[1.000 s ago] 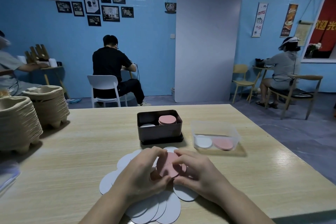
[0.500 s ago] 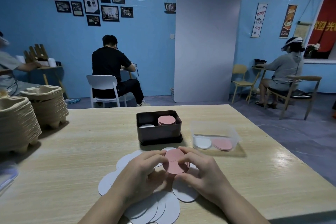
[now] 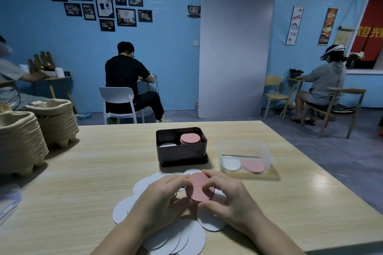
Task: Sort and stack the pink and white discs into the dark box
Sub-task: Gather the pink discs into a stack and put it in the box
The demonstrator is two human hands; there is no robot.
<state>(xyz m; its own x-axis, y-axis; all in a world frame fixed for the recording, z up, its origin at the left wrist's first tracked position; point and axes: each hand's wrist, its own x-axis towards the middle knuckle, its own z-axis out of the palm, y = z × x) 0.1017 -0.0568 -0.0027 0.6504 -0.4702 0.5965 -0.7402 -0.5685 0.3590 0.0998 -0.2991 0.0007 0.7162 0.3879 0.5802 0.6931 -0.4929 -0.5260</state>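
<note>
A stack of pink discs (image 3: 199, 188) is held between both my hands just above the table. My left hand (image 3: 163, 201) pinches its left edge and my right hand (image 3: 227, 197) grips its right side with thumb and fingers. Several white discs (image 3: 186, 238) lie spread on the table under and around my hands. Behind them stands the dark box (image 3: 182, 156), holding a pink stack (image 3: 190, 138) on its right side and a lower white stack (image 3: 167, 145) on its left.
A clear plastic tub (image 3: 245, 158) with white and pink discs sits right of the dark box. Two tall piles of paper-pulp trays (image 3: 22, 143) stand at the table's left. Other people sit at tables along the blue wall.
Both hands have gathered the pink discs into a tidier stack and lifted it slightly, tilting it up from the white discs.
</note>
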